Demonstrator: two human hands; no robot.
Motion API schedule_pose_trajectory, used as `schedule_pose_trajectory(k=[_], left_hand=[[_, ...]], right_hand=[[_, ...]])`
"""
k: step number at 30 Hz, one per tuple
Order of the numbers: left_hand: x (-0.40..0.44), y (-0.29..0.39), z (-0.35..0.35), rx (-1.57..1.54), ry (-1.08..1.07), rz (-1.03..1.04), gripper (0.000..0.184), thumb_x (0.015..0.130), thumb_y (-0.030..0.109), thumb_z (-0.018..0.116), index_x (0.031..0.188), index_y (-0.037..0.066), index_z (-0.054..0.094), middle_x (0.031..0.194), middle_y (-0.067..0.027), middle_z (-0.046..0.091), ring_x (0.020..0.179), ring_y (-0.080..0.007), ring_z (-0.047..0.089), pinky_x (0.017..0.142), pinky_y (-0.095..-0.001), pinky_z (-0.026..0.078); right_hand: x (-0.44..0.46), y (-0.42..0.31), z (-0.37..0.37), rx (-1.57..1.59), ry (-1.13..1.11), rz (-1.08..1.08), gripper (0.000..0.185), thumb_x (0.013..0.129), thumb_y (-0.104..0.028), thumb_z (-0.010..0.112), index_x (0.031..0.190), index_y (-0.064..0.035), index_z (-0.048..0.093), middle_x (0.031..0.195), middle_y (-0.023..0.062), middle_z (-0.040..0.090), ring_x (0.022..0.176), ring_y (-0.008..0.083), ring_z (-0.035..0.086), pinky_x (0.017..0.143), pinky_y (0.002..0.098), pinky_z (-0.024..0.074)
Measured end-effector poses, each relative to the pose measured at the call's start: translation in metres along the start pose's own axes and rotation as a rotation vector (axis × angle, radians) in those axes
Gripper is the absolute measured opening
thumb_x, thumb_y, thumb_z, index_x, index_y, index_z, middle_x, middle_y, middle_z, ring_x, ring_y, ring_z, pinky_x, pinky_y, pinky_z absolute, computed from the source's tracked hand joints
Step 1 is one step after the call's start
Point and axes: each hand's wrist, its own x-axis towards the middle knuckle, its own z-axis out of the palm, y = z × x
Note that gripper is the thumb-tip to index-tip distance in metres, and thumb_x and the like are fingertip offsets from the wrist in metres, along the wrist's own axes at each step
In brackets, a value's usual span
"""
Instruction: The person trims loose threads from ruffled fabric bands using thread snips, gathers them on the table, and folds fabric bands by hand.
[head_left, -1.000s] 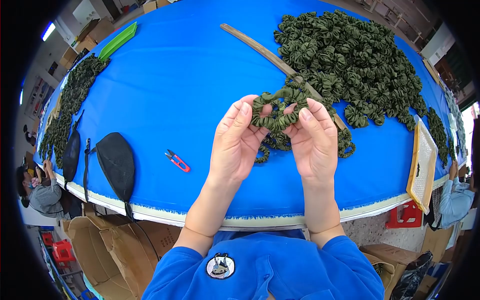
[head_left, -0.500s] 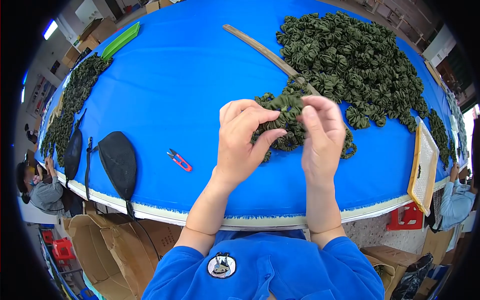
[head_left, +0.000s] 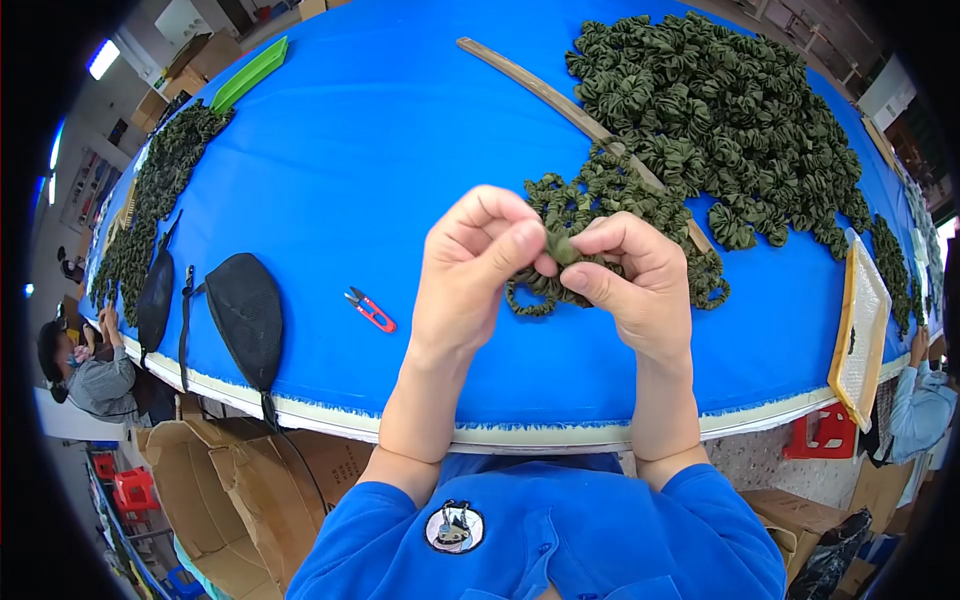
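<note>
Between my two hands is a dark green scrunchie, its gathered fabric mostly covered by my fingers. My left hand pinches it from the left between thumb and fingertips. From the right, my right hand grips it with thumb and forefinger. Just behind my hands lies a small heap of thin, tightly gathered green scrunchies, partly hidden by them. Farther back on the right rises a large pile of fuller green scrunchies. Red-handled thread snips lie on the blue table cover, left of my left hand.
A wooden strip slants between the heaps. At left are a black mesh bag, a green tray and another green pile. A yellow-edged frame leans at the right. Cardboard boxes stand below. Co-workers sit at both sides.
My right hand has come down and closed in on the scrunchie, and both hands now pinch it close together. The whole view has shifted slightly.
</note>
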Motion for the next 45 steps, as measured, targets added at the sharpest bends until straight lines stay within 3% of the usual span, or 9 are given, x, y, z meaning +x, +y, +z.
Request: schedule_pose_trajectory(k=[3,13,18,22,28,33,38,42,45], left_hand=[[0.001,0.006,0.002,-0.195,0.131,-0.041,0.009,0.084,0.004,0.064,0.09,0.005,0.058,0.079,-0.009,0.06,0.068,-0.0123,0.054,0.069,-0.0224,0.043],[-0.001,0.002,0.009,0.096,0.07,0.089,0.011,0.086,0.003,0.062,0.097,0.003,0.058,0.079,-0.0061,0.06,0.066,-0.0109,0.056,0.063,-0.0199,0.046],[-0.003,0.001,0.005,0.241,-0.035,0.041,0.012,0.086,0.002,0.061,0.097,0.003,0.058,0.078,-0.0056,0.059,0.067,-0.0114,0.056,0.062,-0.0207,0.045],[-0.002,0.0,0.01,-0.149,0.06,-0.039,0.008,0.086,0.002,0.06,0.094,0.003,0.059,0.076,-0.0044,0.059,0.067,-0.0093,0.055,0.061,-0.0194,0.043],[-0.005,0.019,0.0,-0.296,0.148,0.002,0.009,0.088,0.006,0.055,0.097,0.004,0.057,0.071,-0.0043,0.057,0.062,-0.009,0.048,0.063,-0.0194,0.04],[0.006,0.004,-0.006,0.021,-0.101,-0.127,0.01,0.09,0.012,0.052,0.092,0.005,0.06,0.07,-0.0049,0.056,0.064,-0.0117,0.046,0.065,-0.022,0.038],[0.001,-0.01,-0.016,0.327,-0.228,-0.092,0.011,0.087,0.011,0.056,0.083,0.003,0.062,0.062,-0.0001,0.048,0.06,-0.0064,0.041,0.058,-0.0171,0.032],[-0.001,-0.006,0.007,-0.122,0.094,0.007,0.019,0.088,0.012,0.053,0.073,0.003,0.061,0.058,0.0006,0.046,0.057,-0.0062,0.039,0.054,-0.0179,0.03],[0.0,0.003,0.005,-0.198,0.019,0.125,0.02,0.087,0.012,0.054,0.071,0.003,0.06,0.059,-0.0001,0.049,0.055,-0.0063,0.039,0.052,-0.0184,0.03]], right_hand=[[0.0,0.006,0.004,-0.028,-0.007,0.008,0.014,0.078,0.004,0.067,0.09,0.0014,0.06,0.088,0.0073,0.06,0.073,0.0119,0.059,0.064,0.0187,0.0471],[0.004,-0.002,0.025,0.158,0.158,-0.022,0.01,0.078,0.001,0.068,0.085,0.0015,0.061,0.076,0.0047,0.06,0.063,0.01,0.057,0.057,0.02,0.0471],[0.002,0.007,0.025,-0.213,0.177,-0.238,0.008,0.078,-0.001,0.068,0.084,0.0017,0.063,0.072,0.004,0.06,0.057,0.0077,0.052,0.051,0.0194,0.0428],[-0.002,-0.007,0.016,-0.387,0.138,-0.108,0.008,0.079,-0.003,0.067,0.085,0.0013,0.064,0.068,0.0024,0.059,0.054,0.0066,0.046,0.049,0.0183,0.0373],[-0.001,-0.009,0.014,-0.327,0.005,-0.133,0.003,0.081,-0.003,0.065,0.082,-0.0004,0.063,0.062,0.0,0.057,0.053,0.006,0.042,0.048,0.0177,0.0329],[-0.001,-0.01,0.016,-0.197,0.107,-0.045,0.004,0.082,-0.003,0.063,0.078,-0.0013,0.062,0.06,-0.0008,0.054,0.052,0.006,0.04,0.047,0.0181,0.0322],[0.002,-0.001,0.015,-0.223,0.089,-0.139,0.007,0.082,-0.002,0.061,0.075,-0.0024,0.06,0.059,-0.001,0.053,0.051,0.006,0.039,0.046,0.0188,0.0314],[0.003,-0.002,0.011,-0.272,-0.012,-0.023,0.003,0.079,0.001,0.061,0.079,-0.0025,0.06,0.063,-0.0003,0.054,0.053,0.0065,0.041,0.049,0.0187,0.0319],[-0.002,-0.008,0.014,-0.352,-0.035,-0.108,0.005,0.077,0.002,0.062,0.08,-0.002,0.06,0.064,0.0001,0.055,0.054,0.0064,0.041,0.049,0.0185,0.0322]])
